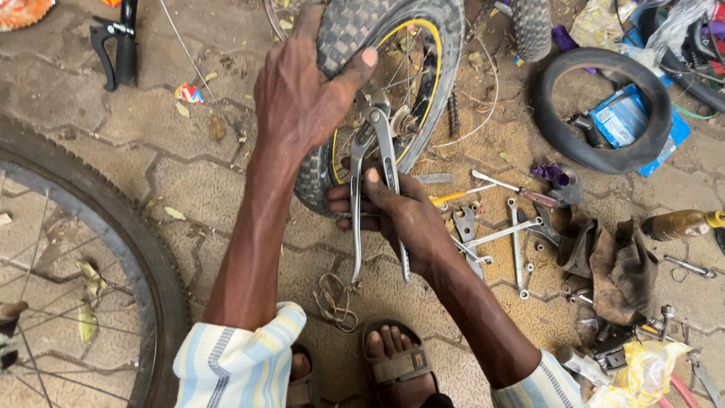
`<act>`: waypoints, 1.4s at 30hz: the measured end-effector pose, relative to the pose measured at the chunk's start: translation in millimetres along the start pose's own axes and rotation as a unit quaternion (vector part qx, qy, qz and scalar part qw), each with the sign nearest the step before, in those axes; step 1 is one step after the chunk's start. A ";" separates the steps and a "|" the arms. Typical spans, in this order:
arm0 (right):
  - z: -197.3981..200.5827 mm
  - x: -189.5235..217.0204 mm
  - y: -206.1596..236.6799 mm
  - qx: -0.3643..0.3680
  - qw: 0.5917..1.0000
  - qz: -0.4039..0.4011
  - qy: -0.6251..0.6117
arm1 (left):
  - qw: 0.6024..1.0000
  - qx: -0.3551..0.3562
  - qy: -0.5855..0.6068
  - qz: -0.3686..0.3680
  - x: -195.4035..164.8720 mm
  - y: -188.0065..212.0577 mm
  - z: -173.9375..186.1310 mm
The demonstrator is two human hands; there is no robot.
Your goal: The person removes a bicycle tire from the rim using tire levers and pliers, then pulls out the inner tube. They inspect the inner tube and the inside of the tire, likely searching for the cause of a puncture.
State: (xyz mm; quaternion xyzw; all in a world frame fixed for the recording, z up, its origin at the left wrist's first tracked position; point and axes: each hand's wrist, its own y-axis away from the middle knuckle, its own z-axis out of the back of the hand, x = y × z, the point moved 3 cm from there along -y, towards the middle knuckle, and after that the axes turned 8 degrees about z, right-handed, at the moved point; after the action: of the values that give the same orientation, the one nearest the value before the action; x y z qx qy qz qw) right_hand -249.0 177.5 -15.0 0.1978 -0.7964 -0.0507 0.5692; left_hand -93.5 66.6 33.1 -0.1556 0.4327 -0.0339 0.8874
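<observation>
I see the left hand (298, 91) clamped over the knobby tyre of a small wheel (423, 68) with a yellow rim, standing upright on the paved ground (189, 174). The right hand (400, 215), just below the wheel's hub, is closed round the handles of silver pliers (377, 162); the pliers' nose sits at the hub, looks like on the axle nut, hard to tell. Right of the wheel: spanners (513, 234) on the pavers, a loose black tyre (600, 109), a brown rag (615, 264). Left of the wheel, well apart, a big spoked wheel (113, 249). Below the wheel, a sandalled foot (393, 363).
</observation>
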 end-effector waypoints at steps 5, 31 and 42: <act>-4.3 4.1 2.9 0.007 1.000 -0.001 -0.003 | 0.997 0.029 -0.042 0.062 8.0 -0.2 -7.4; -7.4 -9.1 1.2 -0.056 0.998 -0.024 0.030 | 0.998 -0.026 -0.053 -0.012 21.0 6.2 -10.8; 0.7 -7.6 3.6 -0.067 0.995 -0.032 0.068 | 0.994 -0.063 -0.075 -0.058 15.4 7.5 -16.3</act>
State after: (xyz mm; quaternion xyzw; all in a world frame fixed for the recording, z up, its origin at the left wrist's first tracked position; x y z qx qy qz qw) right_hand -248.5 183.5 -20.8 0.1874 -0.7441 -0.1090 0.6319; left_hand -97.2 66.8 9.7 -0.2380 0.3567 -0.0459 0.9022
